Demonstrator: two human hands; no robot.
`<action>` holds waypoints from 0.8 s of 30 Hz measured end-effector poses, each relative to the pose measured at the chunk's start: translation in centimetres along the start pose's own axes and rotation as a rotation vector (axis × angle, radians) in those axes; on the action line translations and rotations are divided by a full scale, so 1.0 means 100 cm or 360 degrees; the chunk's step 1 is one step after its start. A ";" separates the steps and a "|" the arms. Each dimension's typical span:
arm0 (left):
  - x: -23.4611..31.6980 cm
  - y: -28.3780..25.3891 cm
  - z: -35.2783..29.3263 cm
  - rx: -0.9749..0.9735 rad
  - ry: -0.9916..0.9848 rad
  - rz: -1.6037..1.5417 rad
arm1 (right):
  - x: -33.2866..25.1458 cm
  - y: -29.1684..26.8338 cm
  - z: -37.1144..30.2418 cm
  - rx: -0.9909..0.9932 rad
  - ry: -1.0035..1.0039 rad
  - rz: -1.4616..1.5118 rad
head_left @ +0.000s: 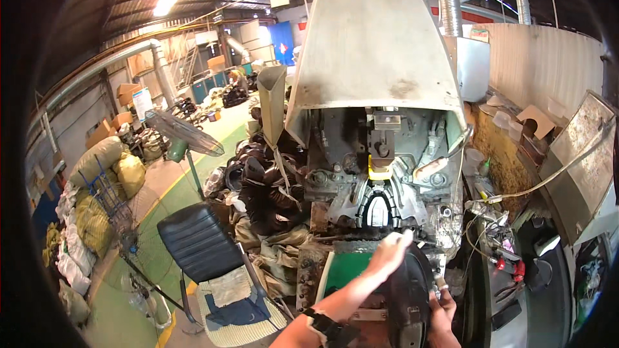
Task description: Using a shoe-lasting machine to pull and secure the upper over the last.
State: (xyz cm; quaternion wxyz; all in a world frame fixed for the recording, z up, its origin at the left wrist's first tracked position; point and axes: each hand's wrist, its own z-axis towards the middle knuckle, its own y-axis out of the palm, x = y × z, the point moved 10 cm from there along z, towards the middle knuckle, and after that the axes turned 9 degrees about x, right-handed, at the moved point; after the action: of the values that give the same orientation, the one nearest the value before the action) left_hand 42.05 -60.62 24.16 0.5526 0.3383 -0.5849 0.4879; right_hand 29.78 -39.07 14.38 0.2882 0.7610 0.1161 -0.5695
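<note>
My left hand (389, 253) is closed in front of the machine's jaws, its arm with a dark wrist strap reaching in from below. Something pale shows at its fingertips, too small to name. Farther right and nearer, my right hand (443, 312) has curled fingers beside a metal fitting; what they grip is hidden. A long, rounded black piece (411, 299) lies between the two arms, against the right hand. Just beyond my left hand are the machine's metal jaws (377, 209), arched around a pale opening. A yellow part (380, 173) sits above them.
Over the jaws rises a large, pale machine hood (377, 45). A green panel (348, 270) lies left of the black piece. At left stand a black chair (203, 241), a fan (184, 135) and a heap of dark items (258, 187). Cables and a red-handled tool (512, 267) lie right.
</note>
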 end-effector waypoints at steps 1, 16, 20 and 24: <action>-0.008 -0.017 0.011 -0.0103 -0.0135 -0.0106 | 0.013 0.021 0.001 -0.0066 0.0181 0.0120; -0.088 -0.086 -0.023 0.0363 -0.1099 -0.1288 | 0.041 0.163 0.045 0.0101 0.0475 0.0333; -0.111 -0.085 0.001 0.0501 -0.1162 -0.1193 | 0.046 0.176 0.066 0.0094 0.0498 0.0305; -0.128 -0.076 0.021 0.0482 -0.1221 -0.1254 | 0.069 0.179 0.088 0.0231 0.0660 0.0373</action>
State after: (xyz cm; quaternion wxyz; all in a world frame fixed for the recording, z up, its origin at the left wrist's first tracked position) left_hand 50.50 -66.65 13.34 0.3863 0.7593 -0.4969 0.1656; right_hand 34.05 -59.61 11.76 0.2669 0.8886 0.0425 -0.3707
